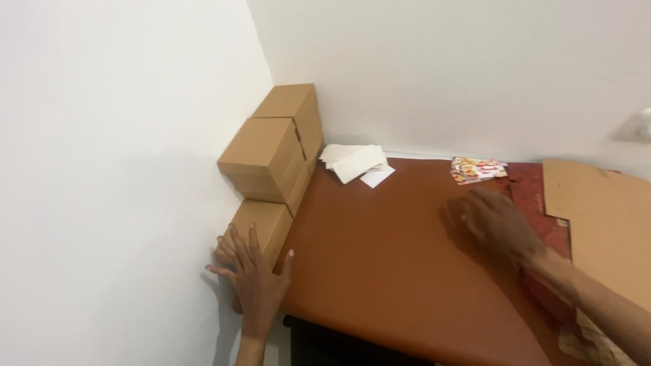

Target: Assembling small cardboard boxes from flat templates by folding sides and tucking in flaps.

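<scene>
Head view: left hand (254, 274) flat, fingers spread, palm on top of nearest closed cardboard box (261, 227), pressing it against white wall (122, 169) at worktop (380, 257) edge. Two more closed boxes (274, 152) stacked behind in corner; contents not visible. Right hand (495, 224) blurred, open, resting on worktop, holding nothing, near flat cardboard sheet (600, 217). White papers (356, 163) and printed sachets (477, 169) lie by back wall.

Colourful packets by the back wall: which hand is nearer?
Right. The right hand lies just below the colourful packets; the left hand rests on a cardboard box at the table's far side.
</scene>
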